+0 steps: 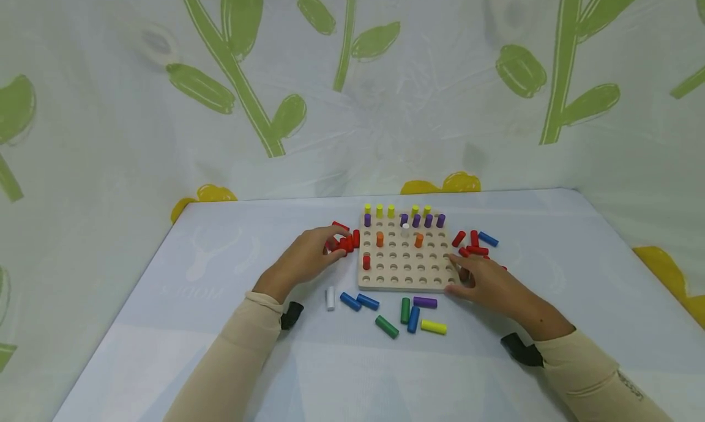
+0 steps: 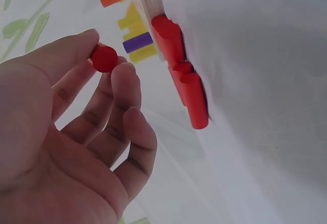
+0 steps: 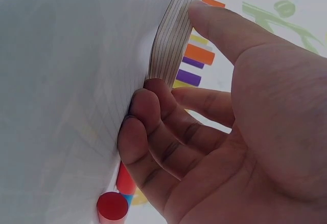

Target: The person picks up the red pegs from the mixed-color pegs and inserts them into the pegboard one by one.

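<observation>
A square wooden pegboard (image 1: 399, 274) lies on the table, with several yellow pegs (image 1: 379, 211) and purple pegs (image 1: 416, 221) standing toward its back. Further in stand a white peg (image 1: 405, 230), two orange pegs (image 1: 380, 239) and one red peg (image 1: 366, 262). Left of the board, my left hand (image 1: 308, 254) pinches a loose red peg (image 2: 104, 59) between thumb and fingertips, end toward the left wrist camera. More red pegs (image 2: 194, 101) lie against the board's left side. My right hand (image 1: 487, 284) holds the board's right edge near the front corner, thumb and curled fingertips touching it.
In front of the board lie loose pegs: a white one (image 1: 330, 298), several blue (image 1: 350, 301), two green (image 1: 387, 326), a purple (image 1: 425, 302) and a yellow (image 1: 433, 327). Several red pegs (image 1: 477, 250) and a blue peg (image 1: 488, 238) lie right of it. A leaf-printed cloth (image 1: 385, 104) hangs behind.
</observation>
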Demonstrator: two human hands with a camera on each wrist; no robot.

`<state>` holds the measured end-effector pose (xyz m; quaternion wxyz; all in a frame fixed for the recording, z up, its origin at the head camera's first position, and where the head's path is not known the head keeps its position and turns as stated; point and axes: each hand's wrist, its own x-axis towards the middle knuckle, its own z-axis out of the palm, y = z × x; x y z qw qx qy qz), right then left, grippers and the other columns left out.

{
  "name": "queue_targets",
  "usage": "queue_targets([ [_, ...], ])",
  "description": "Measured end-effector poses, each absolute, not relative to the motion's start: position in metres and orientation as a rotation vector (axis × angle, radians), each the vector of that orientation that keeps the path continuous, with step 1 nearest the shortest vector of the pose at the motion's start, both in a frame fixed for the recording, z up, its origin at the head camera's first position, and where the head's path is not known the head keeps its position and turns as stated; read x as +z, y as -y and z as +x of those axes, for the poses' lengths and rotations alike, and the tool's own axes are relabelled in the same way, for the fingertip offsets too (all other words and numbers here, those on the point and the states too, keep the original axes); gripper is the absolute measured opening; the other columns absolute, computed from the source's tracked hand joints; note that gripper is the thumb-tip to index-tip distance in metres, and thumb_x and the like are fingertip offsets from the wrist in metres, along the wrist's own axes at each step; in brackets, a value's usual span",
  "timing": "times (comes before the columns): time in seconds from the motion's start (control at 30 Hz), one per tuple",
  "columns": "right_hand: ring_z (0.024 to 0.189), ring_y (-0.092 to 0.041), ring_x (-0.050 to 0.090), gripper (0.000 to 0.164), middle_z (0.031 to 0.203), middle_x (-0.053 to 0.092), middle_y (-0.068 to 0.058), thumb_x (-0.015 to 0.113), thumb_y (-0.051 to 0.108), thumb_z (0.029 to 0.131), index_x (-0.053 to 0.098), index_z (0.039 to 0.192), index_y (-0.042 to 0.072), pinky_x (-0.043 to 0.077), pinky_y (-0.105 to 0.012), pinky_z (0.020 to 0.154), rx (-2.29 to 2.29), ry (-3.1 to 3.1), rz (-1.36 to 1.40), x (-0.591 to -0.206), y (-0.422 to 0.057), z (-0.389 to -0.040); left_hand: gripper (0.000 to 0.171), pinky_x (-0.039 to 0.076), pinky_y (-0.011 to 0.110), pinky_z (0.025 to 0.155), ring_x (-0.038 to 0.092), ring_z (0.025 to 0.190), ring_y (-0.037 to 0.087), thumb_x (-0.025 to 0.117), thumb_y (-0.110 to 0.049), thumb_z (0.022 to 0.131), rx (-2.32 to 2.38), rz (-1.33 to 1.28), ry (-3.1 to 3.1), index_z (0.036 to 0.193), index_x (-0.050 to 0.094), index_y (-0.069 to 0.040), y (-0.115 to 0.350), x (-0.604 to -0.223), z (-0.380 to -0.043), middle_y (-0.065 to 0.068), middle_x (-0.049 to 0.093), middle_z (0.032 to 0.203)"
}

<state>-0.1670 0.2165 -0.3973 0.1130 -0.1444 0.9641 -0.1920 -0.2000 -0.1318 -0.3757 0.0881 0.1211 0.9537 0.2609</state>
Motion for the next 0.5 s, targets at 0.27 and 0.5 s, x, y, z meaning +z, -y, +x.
queue_targets([
  [0.27,0.075,-0.014,0.048,0.080,0.079,0.052,-0.003,0.080,0.038,0.084,0.048,0.146,0.000,0.042,-0.021,0.055,-0.562,-2.827,-0.413,-0.3973,-0.2160,-0.1668,0.042,0.059,0.031,0.084,0.059,0.097,0.019,0.070,-0.025,0.095,0.874,0.347,-2.817,0.136,0.059,-0.027,0.1264,-0.3720,-0.1963,0.000,0.067,0.108],
  [0.5,0.076,-0.014,0.048,0.080,0.079,0.053,-0.002,0.080,0.038,0.084,0.048,0.146,-0.001,0.043,-0.021,0.056,-0.567,-2.825,-0.414,-0.3960,-0.2162,-0.1663,0.040,0.058,0.031,0.086,0.060,0.098,0.018,0.069,-0.023,0.095,0.891,0.379,-2.809,0.134,0.059,-0.025,0.1230,-0.3679,-0.1933,0.000,0.068,0.109],
])
